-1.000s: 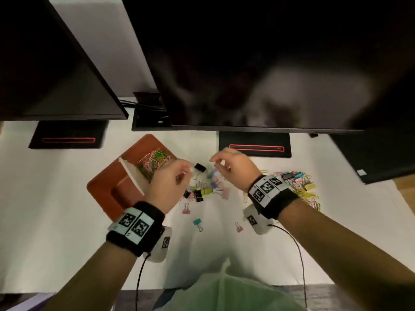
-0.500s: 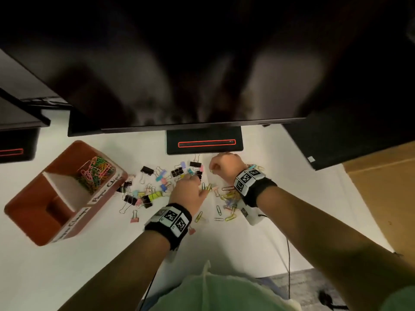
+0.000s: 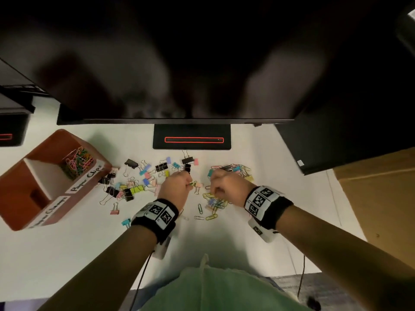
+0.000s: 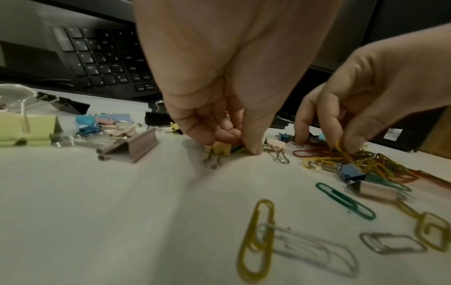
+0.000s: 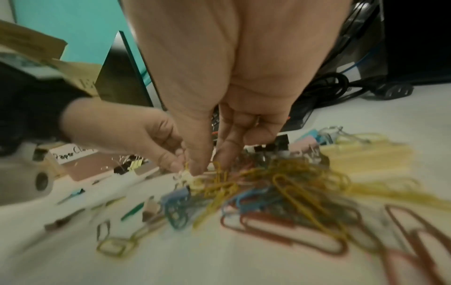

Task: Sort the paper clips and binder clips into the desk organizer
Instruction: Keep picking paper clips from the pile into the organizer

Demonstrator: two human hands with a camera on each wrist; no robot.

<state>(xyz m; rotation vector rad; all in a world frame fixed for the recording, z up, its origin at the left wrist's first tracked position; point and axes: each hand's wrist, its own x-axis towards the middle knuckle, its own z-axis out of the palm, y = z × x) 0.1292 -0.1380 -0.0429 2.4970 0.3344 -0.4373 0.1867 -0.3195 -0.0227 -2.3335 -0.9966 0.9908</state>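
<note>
A brown desk organizer [image 3: 20, 182] stands at the left, with coloured paper clips [image 3: 77, 161] in its rear compartment. Binder clips [image 3: 134, 187] lie scattered between it and my hands. My left hand [image 4: 236, 146] is down on the table and pinches a green paper clip [image 3: 193, 184], right beside a small yellow binder clip [image 4: 219, 149]. My right hand [image 5: 207, 167] pinches a yellow paper clip [image 5: 218, 173] at the edge of a tangled paper clip pile [image 3: 214, 203]. Loose paper clips [image 4: 256, 237] lie nearer to me.
A large dark monitor hangs over the far side, its stand base [image 3: 192, 136] just behind the clips. A black keyboard [image 4: 102, 57] sits behind the binder clips. A cardboard box [image 3: 381, 198] borders the table at the right, and cables [image 5: 341, 84] lie beyond the pile.
My left hand has moved from near the organizer rightward to the clips beside my right hand. Both hands have come down onto the table, and the head view has shifted.
</note>
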